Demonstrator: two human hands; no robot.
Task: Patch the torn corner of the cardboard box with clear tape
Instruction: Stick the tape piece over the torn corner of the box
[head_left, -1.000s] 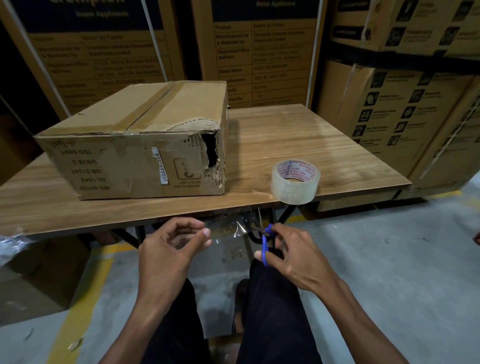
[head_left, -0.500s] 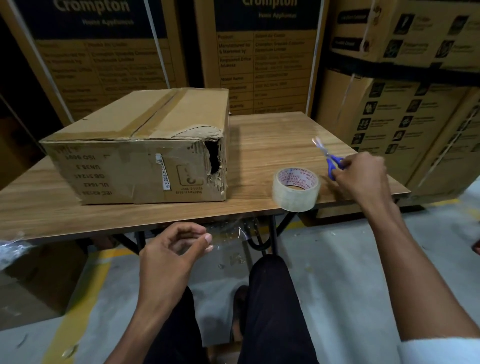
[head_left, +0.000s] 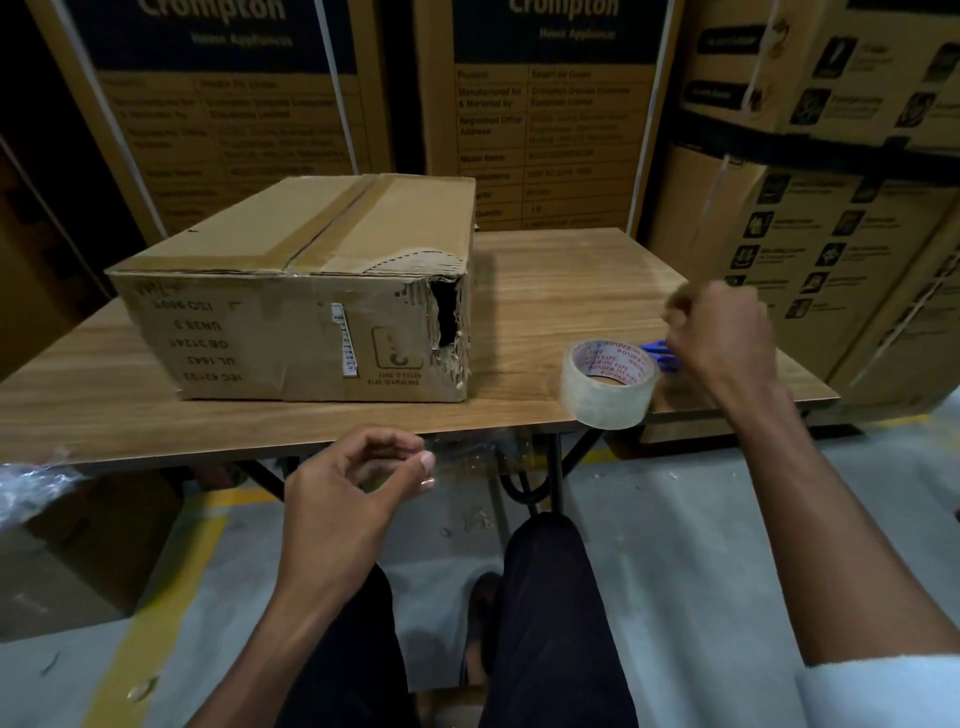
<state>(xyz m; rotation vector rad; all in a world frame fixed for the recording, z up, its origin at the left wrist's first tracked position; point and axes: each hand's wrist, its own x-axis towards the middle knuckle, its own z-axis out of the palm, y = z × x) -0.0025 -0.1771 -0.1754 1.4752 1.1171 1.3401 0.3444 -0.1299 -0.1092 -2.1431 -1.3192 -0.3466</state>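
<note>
A brown cardboard box (head_left: 291, 312) lies on the wooden table (head_left: 561, 280). Its near right corner (head_left: 447, 322) is torn open into a dark hole with ragged edges. A roll of clear tape (head_left: 608, 382) stands at the table's front edge, right of the box. My left hand (head_left: 353, 488) is below the table edge and pinches a cut strip of clear tape (head_left: 478, 452) that stretches to the right. My right hand (head_left: 722, 338) is blurred, low over the table behind the roll. Blue scissors handles (head_left: 657, 353) show at its left edge, down at the tabletop.
Tall printed cartons (head_left: 545, 104) stand close behind the table and at the right (head_left: 831, 234). Crumpled clear plastic (head_left: 31, 478) hangs at the table's left front edge. Black table legs (head_left: 556, 467) and my dark-trousered legs are below. A yellow line (head_left: 156, 597) runs along the floor.
My right hand carried the scissors from below the table edge up and over to the right, then lowered them to the tabletop behind the roll. My left hand kept the strip.
</note>
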